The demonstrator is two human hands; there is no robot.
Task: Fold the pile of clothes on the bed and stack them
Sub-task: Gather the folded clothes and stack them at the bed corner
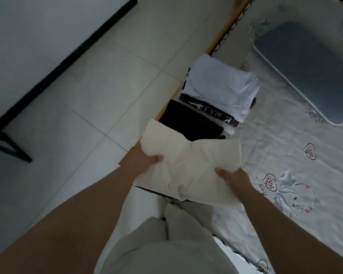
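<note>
A folded cream garment point(188, 167) is held up over the bed's edge. My left hand point(145, 160) grips its left side, thumb on top. My right hand point(234, 178) grips its right lower side, thumb on top as well. Just beyond it lies a folded black garment point(188, 120). Farther along the bed edge stands a stack point(220, 89) with a pale blue folded piece on top and a dark patterned piece and a white one under it.
The bed point(285, 155) has a white sheet with printed hearts and a cartoon figure. A grey pillow point(309, 70) lies at the upper right. A pale tiled floor point(87, 95) is on the left, with a black frame leg point(12, 147).
</note>
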